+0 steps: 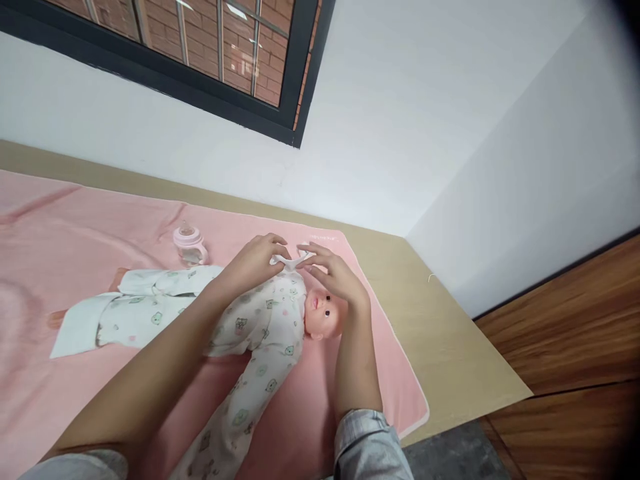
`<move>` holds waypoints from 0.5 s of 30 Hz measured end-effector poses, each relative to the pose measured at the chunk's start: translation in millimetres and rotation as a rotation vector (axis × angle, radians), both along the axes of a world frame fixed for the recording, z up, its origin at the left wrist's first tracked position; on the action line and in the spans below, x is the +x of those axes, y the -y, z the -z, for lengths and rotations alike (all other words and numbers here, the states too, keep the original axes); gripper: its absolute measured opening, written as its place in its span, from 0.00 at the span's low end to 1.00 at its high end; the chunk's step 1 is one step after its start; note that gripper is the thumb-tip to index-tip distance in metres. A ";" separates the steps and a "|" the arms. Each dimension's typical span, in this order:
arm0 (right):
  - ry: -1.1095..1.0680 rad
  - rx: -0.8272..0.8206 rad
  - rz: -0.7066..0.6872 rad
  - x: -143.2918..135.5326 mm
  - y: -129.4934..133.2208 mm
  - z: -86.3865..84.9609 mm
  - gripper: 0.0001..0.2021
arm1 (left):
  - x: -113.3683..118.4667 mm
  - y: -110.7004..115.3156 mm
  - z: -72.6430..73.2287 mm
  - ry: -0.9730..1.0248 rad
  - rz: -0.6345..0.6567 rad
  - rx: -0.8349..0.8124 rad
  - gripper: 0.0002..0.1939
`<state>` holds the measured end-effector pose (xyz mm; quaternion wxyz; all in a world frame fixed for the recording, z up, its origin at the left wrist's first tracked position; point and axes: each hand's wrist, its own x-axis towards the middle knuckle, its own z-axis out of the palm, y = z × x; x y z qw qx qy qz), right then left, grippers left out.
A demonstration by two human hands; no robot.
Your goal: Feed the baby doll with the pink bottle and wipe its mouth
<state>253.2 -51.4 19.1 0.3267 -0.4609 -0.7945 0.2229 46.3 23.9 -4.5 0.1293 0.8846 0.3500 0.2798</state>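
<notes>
Walls [370,147], big and white, stand up past the doll [273,303]. We see a pale wooden table [430,320] under the doll, and a pink blanket [75,227] lies flat between them. Up behind the doll is 1 window [295,80] with a dark frame, bars and red bricks outside. The doll lies on its back in white clothes [237,327] with little pictures on them. Its 2 feet poke out, and 1 long sleeve [250,393] stretches from the doll toward us. Our 2 hands meet over the doll's far side. Our left hand [263,260] has its fingers bent and almost closed, pinching a white cuff [291,262]. Our right hand [330,270] has its fingers half open and bent, with the tips at that cuff; we cannot tell if they grip it. A pink and clear bottle [191,248] stands just beyond the doll's legs.
</notes>
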 end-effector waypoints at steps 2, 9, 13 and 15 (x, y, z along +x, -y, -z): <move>0.103 0.037 0.039 -14.3 -1.2 2.2 0.12 | -4.7 -2.5 -0.4 0.010 0.006 -0.012 0.14; 0.098 0.130 0.144 -21.7 -9.2 10.2 0.10 | -11.9 -18.4 8.3 0.007 0.010 -0.032 0.14; -0.003 0.143 0.182 -17.8 -10.7 11.3 0.08 | -19.8 -29.7 13.8 0.035 -0.025 -0.084 0.12; -0.027 0.153 0.232 -12.1 -12.6 12.5 0.07 | -29.0 -32.7 11.3 0.044 -0.031 -0.078 0.09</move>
